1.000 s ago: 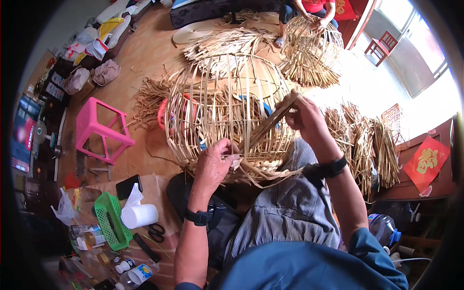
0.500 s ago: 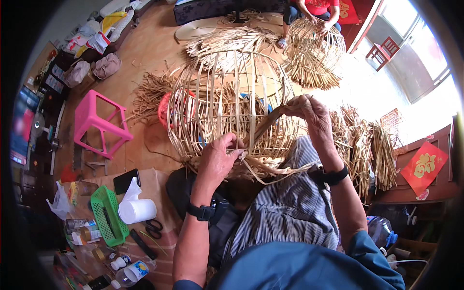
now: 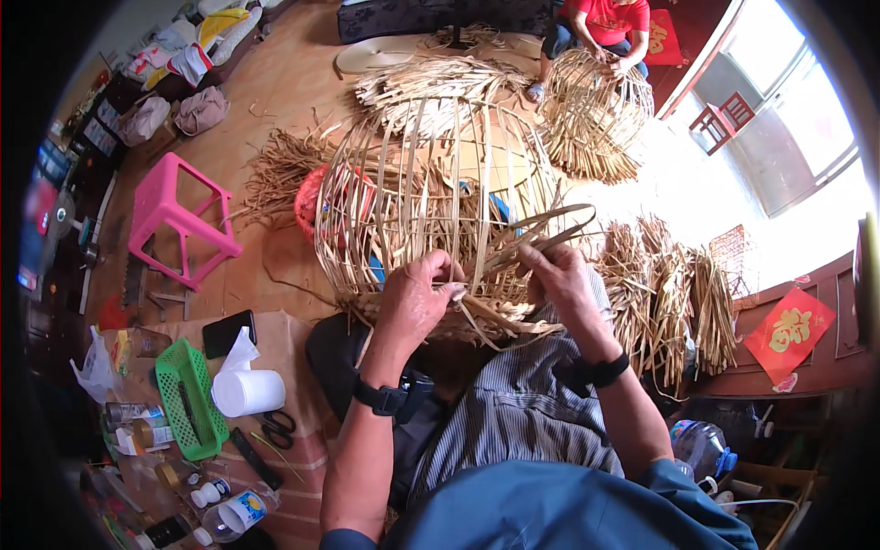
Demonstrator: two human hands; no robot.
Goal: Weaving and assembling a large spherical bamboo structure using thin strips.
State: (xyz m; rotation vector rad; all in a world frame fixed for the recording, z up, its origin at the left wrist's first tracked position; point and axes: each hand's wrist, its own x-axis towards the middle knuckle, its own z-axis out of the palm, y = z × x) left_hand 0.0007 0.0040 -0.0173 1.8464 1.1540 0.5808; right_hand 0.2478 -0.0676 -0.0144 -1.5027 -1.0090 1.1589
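A round open-weave frame of pale split strips stands before me, its near rim with a thick braided band at my lap. My left hand is closed at this rim, thumb and fingers pinching the braided straw band. To its right, my right hand pinches a dry brown leaf strip; the strip's free end loops up and to the right beside the frame. Inside and behind the frame, loose dry strips and a red basket show through the gaps.
A pink stool stands at left. Nearer are a green basket, a tissue roll, scissors and bottles. Bundles of dry leaves lie at right. A person in red handles another frame farther off.
My right hand has come down and left, nearer the rim, and the strip it held stretched out now curls in a loop. The left hand stays at the rim.
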